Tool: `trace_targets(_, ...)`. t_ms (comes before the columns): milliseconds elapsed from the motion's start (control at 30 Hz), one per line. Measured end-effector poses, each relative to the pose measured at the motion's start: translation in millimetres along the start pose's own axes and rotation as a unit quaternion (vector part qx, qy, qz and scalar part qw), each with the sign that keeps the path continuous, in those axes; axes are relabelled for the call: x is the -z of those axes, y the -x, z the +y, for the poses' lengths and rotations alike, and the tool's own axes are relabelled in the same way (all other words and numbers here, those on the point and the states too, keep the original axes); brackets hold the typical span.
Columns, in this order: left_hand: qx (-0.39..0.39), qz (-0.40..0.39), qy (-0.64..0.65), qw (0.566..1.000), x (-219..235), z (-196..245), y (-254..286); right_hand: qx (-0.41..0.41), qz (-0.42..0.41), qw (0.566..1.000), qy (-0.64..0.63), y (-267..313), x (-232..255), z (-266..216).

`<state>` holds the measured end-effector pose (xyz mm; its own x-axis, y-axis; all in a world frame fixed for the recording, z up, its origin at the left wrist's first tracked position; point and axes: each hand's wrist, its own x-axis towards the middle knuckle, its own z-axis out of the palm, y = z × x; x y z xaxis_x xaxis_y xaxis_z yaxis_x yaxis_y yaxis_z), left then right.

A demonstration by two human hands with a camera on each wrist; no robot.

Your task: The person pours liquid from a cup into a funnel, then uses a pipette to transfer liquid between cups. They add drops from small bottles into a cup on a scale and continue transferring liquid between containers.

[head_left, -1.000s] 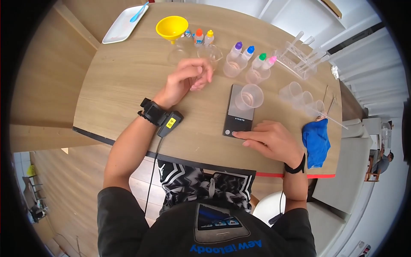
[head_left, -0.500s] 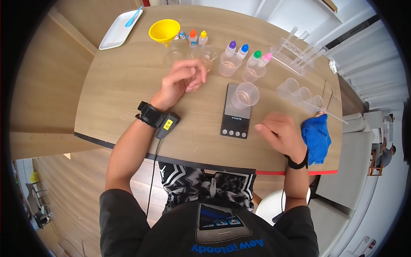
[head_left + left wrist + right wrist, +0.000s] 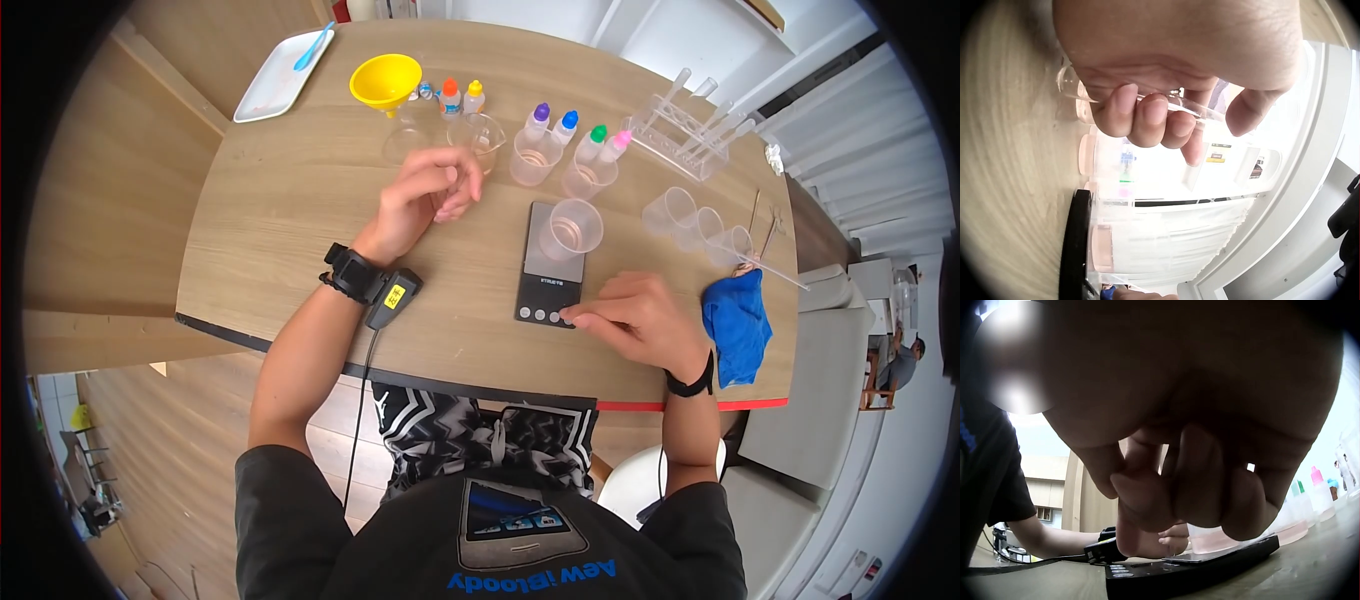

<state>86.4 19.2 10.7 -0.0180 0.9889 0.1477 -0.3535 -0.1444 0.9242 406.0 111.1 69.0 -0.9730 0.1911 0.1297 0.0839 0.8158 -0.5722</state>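
Observation:
My right hand (image 3: 640,315) reaches over the front of a black digital scale (image 3: 536,292), its index fingertip at the right end of the button row. The other fingers are bent in toward the palm in the right wrist view. A clear plastic cup (image 3: 572,232) stands on the scale's plate. My left hand (image 3: 425,195) hangs loosely curled over the table, left of the scale, gripping nothing. Just beyond its fingers stands a clear glass beaker (image 3: 487,133), which the fingers overlap in the left wrist view.
Behind the scale, two cups (image 3: 534,165) hold dropper bottles (image 3: 568,124) with coloured caps. A test tube rack (image 3: 690,150), more clear cups (image 3: 668,212) and a blue cloth (image 3: 737,325) lie to the right. A yellow funnel (image 3: 386,80) and white tray (image 3: 270,90) are at the back left.
My right hand lifted off the scale's left-hand buttons, drew back to the right, then returned with its index finger at the rightmost button. My left hand has stayed in place.

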Motion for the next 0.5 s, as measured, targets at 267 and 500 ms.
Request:
trace_targets(267, 0.000, -0.002, -0.006, 1.000, -0.8, 1.1, -0.4, 0.000, -0.042, 0.999, -0.004, 0.3, -4.0, 1.1)
trace_targets(500, 0.009, -0.002, -0.009, 1.000, -0.8, 0.9, -0.5, 0.010, -0.001, 1.000, 0.011, 1.2, -5.5, -0.7)
